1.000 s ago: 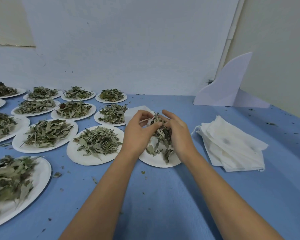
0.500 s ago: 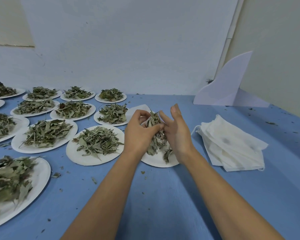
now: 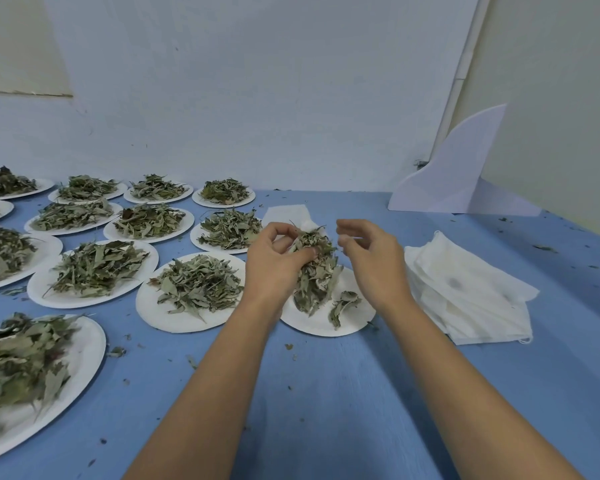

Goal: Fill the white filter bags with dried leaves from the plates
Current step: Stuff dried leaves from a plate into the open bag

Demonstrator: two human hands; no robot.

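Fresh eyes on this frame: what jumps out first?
The left hand grips a clump of dried grey-green leaves above a round white paper plate at centre, the right hand loose beside it. Rows of leaf-heaped white paper plates fill the left of the blue table; a stack of white fabric filter bags lies right.

Soft even light, faint shadows; wide-angle bowing, blurred left edge
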